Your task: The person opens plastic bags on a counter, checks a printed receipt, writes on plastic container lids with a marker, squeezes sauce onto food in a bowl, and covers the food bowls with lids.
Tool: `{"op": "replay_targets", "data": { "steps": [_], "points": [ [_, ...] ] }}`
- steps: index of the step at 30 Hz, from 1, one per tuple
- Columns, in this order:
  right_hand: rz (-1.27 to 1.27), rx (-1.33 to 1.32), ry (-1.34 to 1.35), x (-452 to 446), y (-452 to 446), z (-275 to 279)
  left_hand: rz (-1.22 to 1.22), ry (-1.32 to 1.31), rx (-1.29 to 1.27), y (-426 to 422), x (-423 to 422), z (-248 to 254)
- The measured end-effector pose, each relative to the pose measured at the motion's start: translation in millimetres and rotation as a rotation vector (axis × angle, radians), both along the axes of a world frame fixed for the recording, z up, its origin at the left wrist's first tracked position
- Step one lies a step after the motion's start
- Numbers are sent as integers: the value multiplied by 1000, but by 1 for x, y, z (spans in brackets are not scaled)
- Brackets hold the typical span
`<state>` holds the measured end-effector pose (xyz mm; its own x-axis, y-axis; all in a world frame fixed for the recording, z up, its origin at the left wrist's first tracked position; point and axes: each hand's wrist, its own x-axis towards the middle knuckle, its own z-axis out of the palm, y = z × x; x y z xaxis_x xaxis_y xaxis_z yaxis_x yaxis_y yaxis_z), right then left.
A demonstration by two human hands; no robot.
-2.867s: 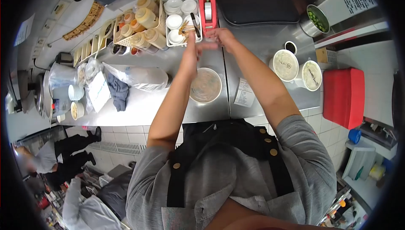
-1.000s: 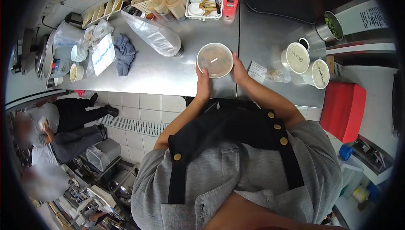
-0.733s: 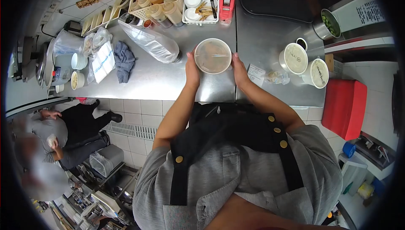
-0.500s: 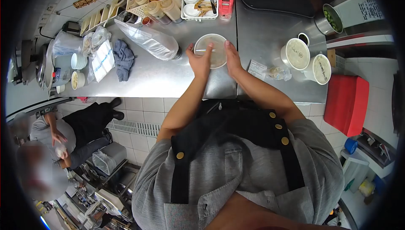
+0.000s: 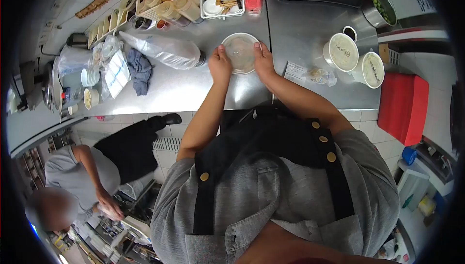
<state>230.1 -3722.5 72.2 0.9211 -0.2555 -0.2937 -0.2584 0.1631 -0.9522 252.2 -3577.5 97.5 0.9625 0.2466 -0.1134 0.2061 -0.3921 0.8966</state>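
A round takeaway bowl (image 5: pixel 240 56) with a clear lid stands on or just above the steel counter, straight in front of me. My left hand (image 5: pixel 220 64) grips its left side, the thumb on the rim and the fingers mostly hidden. On the opposite side my right hand (image 5: pixel 264 62) is closed round the edge in the same way. Left of the bowl lies a long sleeve of clear plastic lids (image 5: pixel 162 50). A printed slip (image 5: pixel 294 72) and a small clear bag (image 5: pixel 321 76) lie to the right of my right hand.
Two lidded tubs (image 5: pixel 343 53) and a small dark-filled cup (image 5: pixel 349 33) stand on the right. Sauce bottles (image 5: pixel 186 7) and a white basket (image 5: pixel 222 13) line the back. A grey cloth (image 5: pixel 139 72) lies left. Another person (image 5: pixel 99 169) stands at lower left.
My left fingers have moved off the lid's top to the bowl's left edge. My right hand still holds its side. The other person has moved right and lowered an arm.
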Motion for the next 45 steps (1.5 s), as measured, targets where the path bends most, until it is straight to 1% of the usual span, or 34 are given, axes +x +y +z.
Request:
{"op": "replay_targets", "data": {
  "steps": [1,3,4,5,6,7,8,10,11,12,13,14,16,18,20,21,22,23,24,26,27,28,29,30,32,34,35,36,38,39,41,42,44,45],
  "points": [
    [-23,5,-1,1,-2,-1,-23,-1,5,-1,8,2],
    [-7,-26,-55,-4,-6,-7,28,-680,625,-16,28,33],
    [-37,-25,-40,-14,-11,-4,-62,-670,606,-24,44,48],
    [21,-239,-105,-29,-16,7,-150,-658,584,-32,66,59],
    [82,-456,-166,-43,-23,22,-217,-503,621,-41,90,63],
    [177,-454,-146,-60,-33,42,-287,-346,658,-50,114,62],
    [148,-456,-120,-81,-42,45,-276,-312,712,-62,132,58],
    [664,-328,-6,-111,-57,51,-296,-285,758,-81,168,37],
    [639,-324,12,-116,-62,65,-271,-191,766,-86,184,22],
    [833,-206,205,-116,-69,89,-241,-95,779,-89,192,12],
    [1026,-74,394,-118,-72,100,-265,-90,779,-90,194,8],
    [1013,-62,402,-123,-72,96,-238,-98,760,-91,196,7],
    [657,-273,77,-134,-68,88,-221,-92,748,-88,192,12],
    [670,-258,61,-134,-65,88,-204,-185,717,-78,174,47],
    [565,-220,80,-130,-63,103,-245,-295,684,-58,149,78],
    [565,-215,90,-127,-63,109,-316,-341,440,-48,128,91],
    [404,-241,34,-124,-61,115,-381,-380,195,-39,104,104],
    [242,-265,-19,-122,-58,119,-458,-300,120,-30,81,120],
    [242,-257,-9,-120,-53,121,-533,-219,44,-22,59,137],
    [272,-163,-136,-113,-47,123,-631,-39,22,-13,17,168],
    [283,-88,-104,-114,-42,129,-631,-37,22,-9,4,172],
    [283,-87,-103,-111,-38,124,-656,-8,-31,-3,-8,172],
    [464,-89,-81,-108,-34,114,-681,19,-83,0,-17,170],
    [646,-91,-60,-106,-30,112,-643,-2,-147,0,-27,166],
    [663,-136,-58,-110,-22,115,-547,123,-302,-12,-45,171],
    [669,-171,-178,-113,-19,118,-684,272,-206,-10,-61,159],
    [695,-223,-211,-113,-20,124,-716,297,-174,-11,-66,154],
    [699,-225,-214,-112,-22,133,-713,293,-176,-8,-67,150],
    [799,-433,-79,-109,-26,148,-567,135,-212,1,-66,141],
    [802,-436,-83,-112,-27,140,-407,-145,-255,4,-52,133],
    [812,-391,117,-120,-26,106,-11,-132,-520,28,-21,152],
    [815,-397,109,-118,-26,92,-176,-244,-613,39,-8,155],
    [502,-421,127,-111,-28,71,-204,-342,-497,28,-2,146],
    [386,-383,98,-101,-31,68,-241,-346,-481,21,0,143]
  ]
}}
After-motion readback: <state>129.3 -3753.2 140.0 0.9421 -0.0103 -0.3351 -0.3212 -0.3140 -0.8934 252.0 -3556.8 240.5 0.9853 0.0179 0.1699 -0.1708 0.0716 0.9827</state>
